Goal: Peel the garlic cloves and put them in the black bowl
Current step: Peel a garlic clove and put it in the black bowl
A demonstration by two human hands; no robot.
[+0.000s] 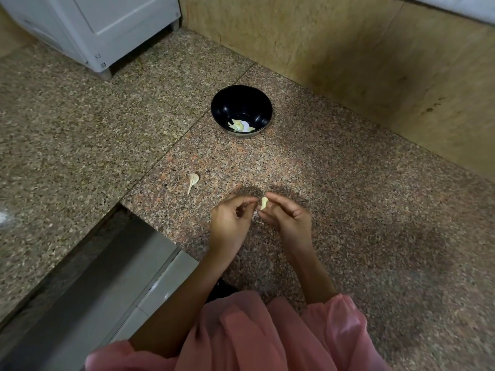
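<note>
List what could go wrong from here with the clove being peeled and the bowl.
1. The right hand pinches the garlic clove only at its fingertips while the left hand pulls at the skin; the clove could slip and drop onto the granite counter.
2. The black bowl sits well beyond the hands, so a tossed clove might miss it.
3. The loose clove lying apart on the counter could be forgotten.

glossy black bowl [241, 108]; speckled granite counter [348, 210]
</note>
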